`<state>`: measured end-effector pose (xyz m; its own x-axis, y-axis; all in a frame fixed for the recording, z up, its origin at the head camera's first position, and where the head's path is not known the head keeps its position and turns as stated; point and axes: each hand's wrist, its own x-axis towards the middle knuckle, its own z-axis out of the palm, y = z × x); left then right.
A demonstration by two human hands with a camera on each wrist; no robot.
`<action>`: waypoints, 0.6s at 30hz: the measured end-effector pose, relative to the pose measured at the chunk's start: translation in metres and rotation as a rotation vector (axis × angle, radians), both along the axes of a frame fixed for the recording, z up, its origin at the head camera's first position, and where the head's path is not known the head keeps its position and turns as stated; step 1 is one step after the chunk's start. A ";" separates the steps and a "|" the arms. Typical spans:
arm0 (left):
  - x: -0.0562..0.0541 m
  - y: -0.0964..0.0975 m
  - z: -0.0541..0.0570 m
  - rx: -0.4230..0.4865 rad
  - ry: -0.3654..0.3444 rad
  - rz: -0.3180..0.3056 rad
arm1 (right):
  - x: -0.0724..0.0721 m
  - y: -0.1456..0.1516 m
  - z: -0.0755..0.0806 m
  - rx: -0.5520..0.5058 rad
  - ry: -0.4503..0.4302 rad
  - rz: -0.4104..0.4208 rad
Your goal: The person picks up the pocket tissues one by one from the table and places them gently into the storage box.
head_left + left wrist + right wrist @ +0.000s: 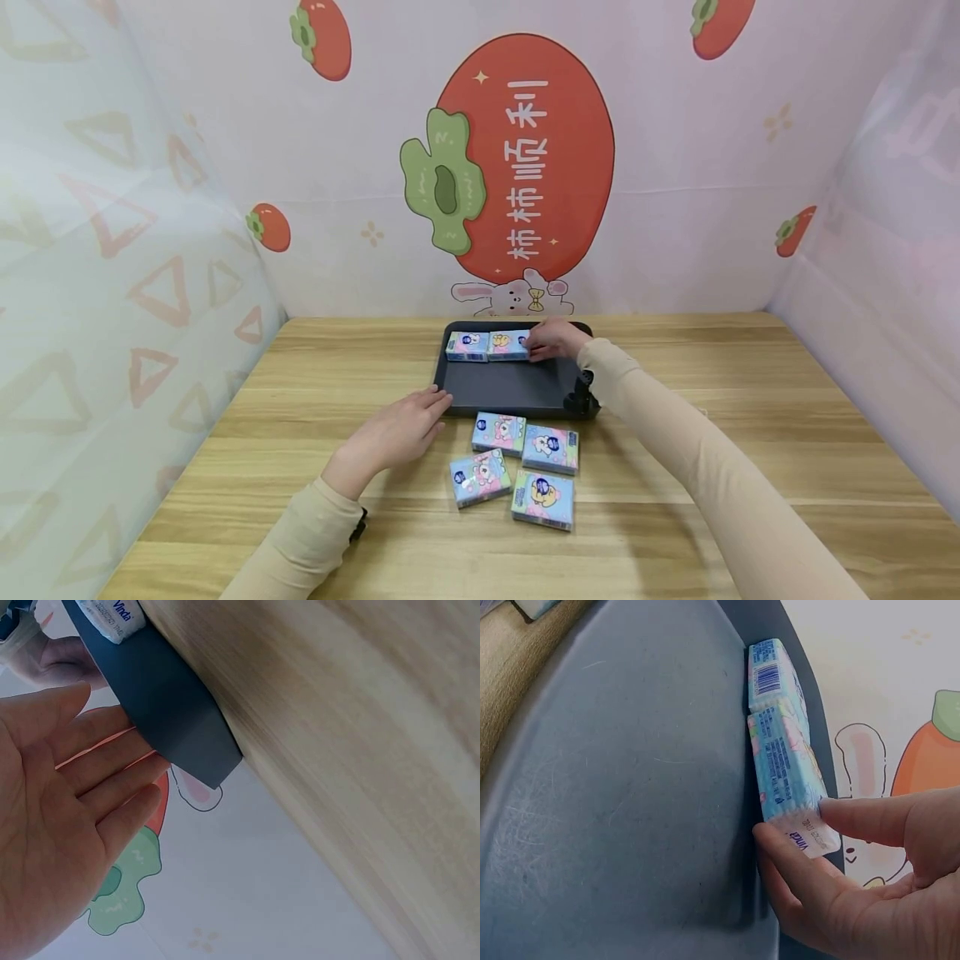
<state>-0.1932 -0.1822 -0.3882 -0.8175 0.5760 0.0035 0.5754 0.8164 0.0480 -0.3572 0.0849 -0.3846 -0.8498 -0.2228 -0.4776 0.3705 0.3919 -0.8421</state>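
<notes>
A dark grey tray (pixel 502 387) lies on the wooden table, with two pocket tissue packs end to end along its far wall. My right hand (pixel 557 339) pinches the end of the right-hand tissue pack (pixel 507 343) between thumb and fingers. In the right wrist view this pack (pixel 784 765) abuts the other tissue pack (pixel 774 675), its printed side facing the tray floor's open area. My left hand (pixel 397 429) is at the tray's near left corner, fingers extended, fingertips right at the rim. Its palm (pixel 67 817) shows bare in the left wrist view.
In front of the tray lie several more tissue packs: a back left pack (pixel 498 432), a back right pack (pixel 551 448), a front left pack (pixel 480 479) and a front right pack (pixel 543 500). A printed cloth backdrop (pixel 345 150) stands behind the table (pixel 337 367).
</notes>
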 end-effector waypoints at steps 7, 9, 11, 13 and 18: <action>-0.001 0.000 -0.001 -0.004 0.007 -0.004 | 0.000 -0.001 0.000 0.033 0.021 0.008; 0.000 0.000 -0.001 -0.002 0.006 -0.003 | 0.000 -0.001 0.000 0.053 0.027 0.006; 0.000 0.000 -0.001 0.002 0.004 -0.003 | 0.000 -0.002 0.001 0.073 0.033 0.005; 0.000 0.000 0.000 0.004 0.004 -0.002 | -0.001 -0.002 0.002 0.081 0.032 -0.002; 0.000 0.000 -0.001 0.009 0.008 -0.005 | -0.001 -0.004 0.003 0.075 0.023 -0.028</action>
<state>-0.1934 -0.1822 -0.3890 -0.8147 0.5797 0.0149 0.5796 0.8133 0.0508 -0.3581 0.0812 -0.3819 -0.8662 -0.1629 -0.4725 0.3634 0.4438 -0.8191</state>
